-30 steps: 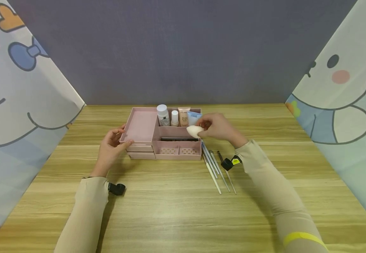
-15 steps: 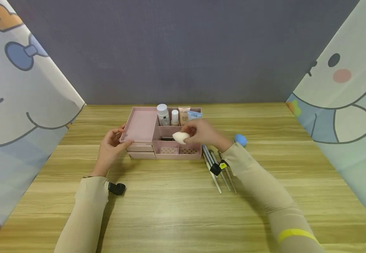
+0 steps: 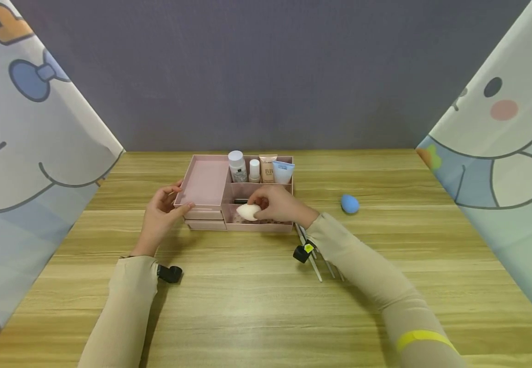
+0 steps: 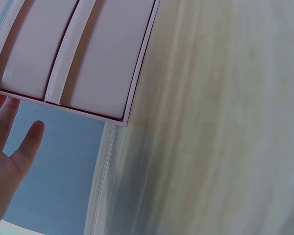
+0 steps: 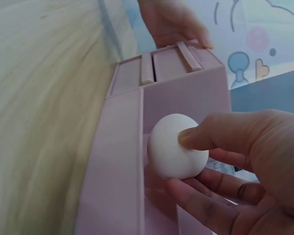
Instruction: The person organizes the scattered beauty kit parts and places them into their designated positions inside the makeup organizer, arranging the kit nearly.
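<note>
My right hand [image 3: 280, 205] pinches a white makeup sponge [image 3: 247, 212] between thumb and fingertips. In the right wrist view the sponge [image 5: 174, 149] sits at the mouth of a front compartment, just behind the low pink front wall. My left hand [image 3: 156, 217] holds the left side of the pink makeup organizer [image 3: 205, 180], thumb over its front top edge. In the left wrist view several fingers [image 4: 4, 122] lie against its side, beside two drawers [image 4: 103, 58]. A dark slim item [image 3: 240, 201] lies in the middle compartment, partly hidden by my right hand.
The back row holds a white-capped bottle [image 3: 237, 167], a small white-capped bottle [image 3: 254, 171], a BB cream tube [image 3: 268, 167] and a blue tube [image 3: 283, 172]. Several makeup brushes [image 3: 315, 268] lie under my right wrist. A blue makeup sponge [image 3: 349, 204] rests on the table at right.
My right hand has carried the white sponge leftward and down, from beside the blue tube to the front compartments. The blue sponge has come into sight behind it. My left hand stays put.
</note>
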Action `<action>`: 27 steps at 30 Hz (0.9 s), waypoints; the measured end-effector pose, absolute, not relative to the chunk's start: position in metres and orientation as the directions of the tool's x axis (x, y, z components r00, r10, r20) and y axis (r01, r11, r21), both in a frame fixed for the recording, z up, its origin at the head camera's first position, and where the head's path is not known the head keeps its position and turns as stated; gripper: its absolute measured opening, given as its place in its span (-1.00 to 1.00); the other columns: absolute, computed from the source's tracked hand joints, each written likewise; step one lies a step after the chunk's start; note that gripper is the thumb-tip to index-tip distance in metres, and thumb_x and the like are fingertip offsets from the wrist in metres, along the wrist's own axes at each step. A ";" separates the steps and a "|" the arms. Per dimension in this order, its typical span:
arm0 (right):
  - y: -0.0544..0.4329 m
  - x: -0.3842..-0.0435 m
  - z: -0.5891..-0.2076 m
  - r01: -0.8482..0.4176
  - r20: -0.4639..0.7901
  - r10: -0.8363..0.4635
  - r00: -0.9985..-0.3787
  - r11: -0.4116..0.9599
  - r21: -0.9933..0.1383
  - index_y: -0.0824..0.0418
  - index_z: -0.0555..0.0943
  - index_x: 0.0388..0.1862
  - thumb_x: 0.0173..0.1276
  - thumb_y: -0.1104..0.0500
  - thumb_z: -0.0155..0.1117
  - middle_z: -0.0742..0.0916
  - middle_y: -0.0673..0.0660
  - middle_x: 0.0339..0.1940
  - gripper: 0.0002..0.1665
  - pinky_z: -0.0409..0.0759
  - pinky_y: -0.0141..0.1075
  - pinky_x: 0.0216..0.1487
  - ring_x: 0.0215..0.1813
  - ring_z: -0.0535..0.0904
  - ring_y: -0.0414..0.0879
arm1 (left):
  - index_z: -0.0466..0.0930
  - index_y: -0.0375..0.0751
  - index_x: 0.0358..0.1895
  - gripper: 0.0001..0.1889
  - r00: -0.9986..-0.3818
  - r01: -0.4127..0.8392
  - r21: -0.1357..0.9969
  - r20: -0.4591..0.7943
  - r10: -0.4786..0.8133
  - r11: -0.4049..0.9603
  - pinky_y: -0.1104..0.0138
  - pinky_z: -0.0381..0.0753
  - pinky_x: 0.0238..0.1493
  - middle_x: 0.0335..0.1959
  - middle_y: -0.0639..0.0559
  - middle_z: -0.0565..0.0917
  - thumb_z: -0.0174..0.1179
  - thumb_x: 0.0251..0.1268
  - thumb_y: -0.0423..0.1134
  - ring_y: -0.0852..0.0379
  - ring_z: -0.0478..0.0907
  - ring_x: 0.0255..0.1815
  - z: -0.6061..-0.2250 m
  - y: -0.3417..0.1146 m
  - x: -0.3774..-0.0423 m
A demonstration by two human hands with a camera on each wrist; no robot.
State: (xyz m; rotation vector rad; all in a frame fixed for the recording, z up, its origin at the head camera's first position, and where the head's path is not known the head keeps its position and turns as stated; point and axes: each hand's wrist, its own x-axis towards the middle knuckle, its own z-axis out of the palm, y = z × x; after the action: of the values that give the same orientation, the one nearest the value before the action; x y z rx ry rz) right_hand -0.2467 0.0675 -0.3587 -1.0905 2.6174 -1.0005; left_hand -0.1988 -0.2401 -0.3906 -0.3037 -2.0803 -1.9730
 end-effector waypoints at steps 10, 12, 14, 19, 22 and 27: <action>0.057 -0.245 -0.367 -0.593 0.090 -0.689 -0.719 0.540 -0.597 0.31 0.71 -0.10 0.18 0.33 0.47 0.75 0.08 -0.27 -0.72 0.56 -0.41 -0.20 -0.23 0.60 -0.13 | 0.43 -0.34 0.01 -0.65 -0.946 0.323 0.945 0.324 -0.014 0.050 0.48 0.50 0.06 0.45 -0.27 0.33 0.29 0.21 -0.60 0.06 0.35 0.42 -0.393 -0.242 -0.199; 0.056 -0.244 -0.369 -0.578 0.072 -0.681 -0.728 0.554 -0.599 0.30 0.71 -0.10 0.19 0.32 0.47 0.76 0.09 -0.24 -0.72 0.57 -0.41 -0.17 -0.21 0.62 -0.13 | 0.43 -0.35 0.02 -0.65 -0.947 0.320 0.946 0.321 -0.012 0.045 0.48 0.50 0.06 0.46 -0.27 0.33 0.28 0.21 -0.61 0.04 0.34 0.43 -0.393 -0.242 -0.199; 0.055 -0.243 -0.370 -0.571 0.065 -0.673 -0.736 0.566 -0.595 0.30 0.72 -0.10 0.21 0.31 0.46 0.77 0.10 -0.22 -0.74 0.59 -0.40 -0.15 -0.19 0.64 -0.13 | 0.42 -0.37 0.02 -0.65 -0.947 0.319 0.947 0.320 -0.013 0.042 0.48 0.50 0.06 0.46 -0.26 0.33 0.28 0.21 -0.61 0.04 0.33 0.43 -0.394 -0.243 -0.198; 0.053 -0.240 -0.368 -0.570 0.072 -0.664 -0.745 0.577 -0.585 0.28 0.74 -0.12 0.26 0.33 0.43 0.79 0.11 -0.19 -0.80 0.62 -0.39 -0.11 -0.16 0.69 -0.13 | 0.41 -0.41 0.01 -0.64 -0.945 0.324 0.945 0.325 -0.030 0.043 0.48 0.50 0.06 0.44 -0.26 0.35 0.28 0.19 -0.63 0.07 0.36 0.41 -0.394 -0.243 -0.198; 0.052 -0.240 -0.367 -0.572 0.074 -0.664 -0.744 0.577 -0.583 0.27 0.75 -0.14 0.26 0.33 0.42 0.80 0.10 -0.22 -0.82 0.63 -0.39 -0.12 -0.17 0.69 -0.13 | 0.42 -0.39 0.00 -0.64 -0.946 0.320 0.947 0.321 -0.038 0.036 0.47 0.50 0.06 0.44 -0.25 0.36 0.29 0.18 -0.63 0.07 0.37 0.40 -0.393 -0.243 -0.197; 0.051 -0.241 -0.366 -0.561 0.061 -0.661 -0.748 0.581 -0.590 0.26 0.74 -0.15 0.26 0.33 0.43 0.79 0.09 -0.23 -0.82 0.62 -0.40 -0.13 -0.18 0.69 -0.14 | 0.44 -0.34 -0.01 -0.65 -0.944 0.325 0.945 0.327 -0.044 0.045 0.48 0.50 0.05 0.44 -0.25 0.37 0.29 0.18 -0.63 0.07 0.37 0.41 -0.392 -0.243 -0.197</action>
State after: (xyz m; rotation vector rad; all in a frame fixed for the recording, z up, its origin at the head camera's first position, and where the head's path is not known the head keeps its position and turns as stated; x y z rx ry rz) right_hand -0.2411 0.0508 -0.3661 -1.0307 2.6437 -0.8984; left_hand -0.1970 -0.2433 -0.3917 -0.2859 -2.0573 -1.9819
